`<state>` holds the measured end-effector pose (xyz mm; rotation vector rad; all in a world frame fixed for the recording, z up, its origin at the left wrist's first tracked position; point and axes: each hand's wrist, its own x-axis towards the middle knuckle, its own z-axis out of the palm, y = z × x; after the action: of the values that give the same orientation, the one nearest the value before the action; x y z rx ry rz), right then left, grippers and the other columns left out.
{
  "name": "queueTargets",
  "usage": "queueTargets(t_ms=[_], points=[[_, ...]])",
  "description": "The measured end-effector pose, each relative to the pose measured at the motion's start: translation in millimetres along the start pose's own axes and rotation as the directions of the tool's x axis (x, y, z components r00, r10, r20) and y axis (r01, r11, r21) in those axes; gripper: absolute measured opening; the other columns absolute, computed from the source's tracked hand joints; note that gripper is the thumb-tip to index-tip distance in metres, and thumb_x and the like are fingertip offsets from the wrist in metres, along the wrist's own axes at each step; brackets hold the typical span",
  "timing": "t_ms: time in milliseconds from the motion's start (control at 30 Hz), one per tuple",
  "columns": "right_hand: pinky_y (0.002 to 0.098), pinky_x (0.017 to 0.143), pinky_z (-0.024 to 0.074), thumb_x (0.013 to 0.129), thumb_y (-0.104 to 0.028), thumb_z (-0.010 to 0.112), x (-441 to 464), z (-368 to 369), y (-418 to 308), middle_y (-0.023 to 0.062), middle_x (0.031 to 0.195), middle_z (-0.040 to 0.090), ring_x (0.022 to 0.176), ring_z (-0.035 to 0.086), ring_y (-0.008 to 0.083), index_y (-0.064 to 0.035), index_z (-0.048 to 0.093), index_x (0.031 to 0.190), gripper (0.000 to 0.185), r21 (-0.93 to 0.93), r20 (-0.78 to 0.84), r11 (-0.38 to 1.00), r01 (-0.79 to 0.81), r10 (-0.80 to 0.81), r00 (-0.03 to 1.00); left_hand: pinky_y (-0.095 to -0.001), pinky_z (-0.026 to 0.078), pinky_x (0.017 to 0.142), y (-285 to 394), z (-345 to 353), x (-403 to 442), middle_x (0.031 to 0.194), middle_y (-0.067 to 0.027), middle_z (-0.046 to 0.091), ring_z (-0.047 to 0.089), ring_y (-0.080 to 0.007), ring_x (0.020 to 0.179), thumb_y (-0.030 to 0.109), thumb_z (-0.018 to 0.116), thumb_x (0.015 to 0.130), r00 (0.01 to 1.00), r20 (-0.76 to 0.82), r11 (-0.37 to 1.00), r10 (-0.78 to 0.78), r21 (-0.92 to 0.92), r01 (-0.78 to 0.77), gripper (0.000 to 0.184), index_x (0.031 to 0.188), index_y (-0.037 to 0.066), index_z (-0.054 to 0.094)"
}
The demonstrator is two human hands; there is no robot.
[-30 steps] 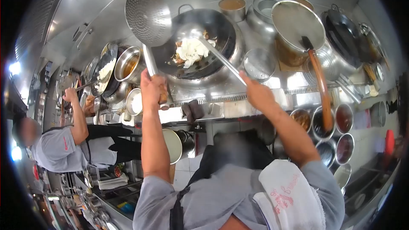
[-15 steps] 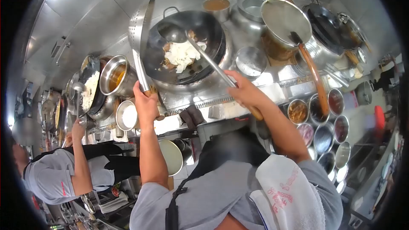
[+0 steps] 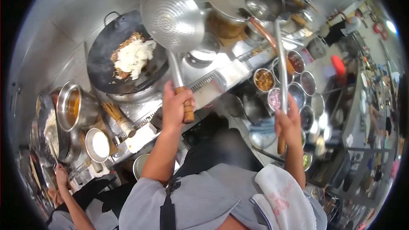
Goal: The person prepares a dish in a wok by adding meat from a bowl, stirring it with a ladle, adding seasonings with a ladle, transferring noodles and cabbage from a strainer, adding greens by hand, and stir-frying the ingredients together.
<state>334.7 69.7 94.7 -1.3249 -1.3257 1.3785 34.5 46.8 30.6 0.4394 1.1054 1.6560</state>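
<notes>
My left hand [image 3: 174,105] is closed round the wooden handle of a perforated strainer [image 3: 172,19], its wide disc raised at the wok's right edge. In my right hand [image 3: 289,124] is the long metal handle of a ladle [image 3: 263,2], whose dark bowl is up near a tall pot [image 3: 223,6]. The black wok [image 3: 100,61] at the left holds white pieces [image 3: 135,57] lying over browned shreds. Neither tool touches this food.
A co-worker's hand [image 3: 61,176] is at another wok [image 3: 64,138] on the far left. Beside it stand a metal pot [image 3: 81,113] and a white-filled bowl [image 3: 98,145]. Several ingredient containers, one with brown pieces [image 3: 264,79], sit at the right. A person [image 3: 351,24] stands far back.
The view has turned right. My right hand has carried the ladle out of the wok toward the right. The strainer has moved to the wok's right side, its disc now facing me.
</notes>
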Motion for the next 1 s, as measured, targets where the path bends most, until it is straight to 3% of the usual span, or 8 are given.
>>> queueTargets(t_ms=[200,300,433,533,600,667,833,1000], points=[[0.0212,0.031,0.0338,0.083,-0.004,0.054,-88,-61,10,0.0001,0.057,0.046,0.034,0.038,0.0076,-0.0047,0.026,0.140,0.064,0.053,-0.301,0.998,-0.035,0.049,0.952,-0.0310,0.043,0.044,-81,59,44,0.071,-0.0105,0.052,0.052,-0.0191,0.052,0.003,0.057,0.073,0.981,0.070,0.955,-0.182,-0.224,0.193,0.029,0.100,0.001,0.044],[0.0218,0.031,0.0340,0.084,-0.006,0.054,-121,-88,19,0.0004,0.059,0.046,0.035,0.039,0.0075,-0.0051,0.026,0.140,0.062,0.052,-0.443,0.997,-0.054,0.071,0.894,-0.0305,0.044,0.050,-119,83,69,0.066,-0.0090,0.052,0.053,-0.0193,0.056,0.010,0.054,0.075,0.960,0.075,0.889,-0.271,-0.362,0.280,0.007,0.072,0.005,0.050],[0.0220,0.031,0.0343,0.086,-0.007,0.053,-159,-123,21,-0.0005,0.059,0.044,0.037,0.040,0.0068,-0.0093,0.026,0.141,0.061,0.111,-0.555,0.990,-0.082,0.130,0.822,-0.0307,0.045,0.053,-162,112,91,0.066,-0.0060,0.052,0.054,-0.0198,0.060,0.014,0.056,0.075,0.968,0.046,0.857,-0.247,-0.456,0.241,0.010,0.077,0.006,0.051],[0.0215,0.035,0.0342,0.087,-0.006,0.052,-182,-158,30,-0.0027,0.058,0.042,0.041,0.040,0.0057,-0.0121,0.026,0.142,0.062,0.082,-0.587,0.982,-0.170,0.185,0.788,-0.0347,0.050,0.064,-194,119,98,0.083,-0.0095,0.055,0.057,-0.0234,0.073,0.028,0.057,0.080,0.953,0.060,0.891,-0.298,-0.340,0.300,0.025,0.091,0.006,0.051],[0.0219,0.036,0.0344,0.088,-0.006,0.052,-199,-180,38,-0.0028,0.061,0.043,0.042,0.040,0.0057,-0.0131,0.024,0.143,0.063,0.067,-0.595,0.969,-0.236,0.229,0.771,-0.0432,0.051,0.081,-195,115,86,0.119,-0.0164,0.046,0.055,-0.0305,0.096,0.034,0.055,0.086,0.865,0.186,0.849,-0.465,-0.182,0.496,0.049,0.124,0.005,0.041],[0.0224,0.036,0.0347,0.088,-0.006,0.052,-214,-204,51,-0.0023,0.062,0.043,0.042,0.040,0.0059,-0.0135,0.024,0.144,0.063,0.108,-0.584,0.960,-0.259,0.272,0.765,-0.0495,0.046,0.090,-191,122,42,0.134,-0.0170,0.034,0.049,-0.0339,0.106,0.039,0.053,0.089,0.922,0.141,0.931,-0.361,-0.011,0.366,0.064,0.139,0.012,0.026],[0.0234,0.037,0.0353,0.089,-0.007,0.053,-240,-237,80,-0.0004,0.066,0.043,0.043,0.039,0.0065,-0.0138,0.023,0.144,0.062,0.175,-0.458,0.904,-0.389,0.425,0.781,-0.0394,0.047,0.079,-246,89,-49,0.129,-0.0086,0.042,0.051,-0.0240,0.100,0.036,0.056,0.088,0.874,0.138,0.812,-0.466,0.458,0.361,0.067,0.143,0.017,0.025],[0.0256,0.042,0.0369,0.088,-0.008,0.054,-246,-250,131,0.0027,0.067,0.048,0.046,0.044,0.0097,-0.0149,0.026,0.143,0.063,0.180,-0.355,0.884,-0.431,0.467,0.810,-0.0308,0.047,0.078,-304,68,-128,0.111,-0.0072,0.057,0.056,-0.0191,0.091,0.029,0.063,0.084,0.687,0.050,0.345,-0.725,0.890,0.299,0.061,0.136,0.009,0.038]])
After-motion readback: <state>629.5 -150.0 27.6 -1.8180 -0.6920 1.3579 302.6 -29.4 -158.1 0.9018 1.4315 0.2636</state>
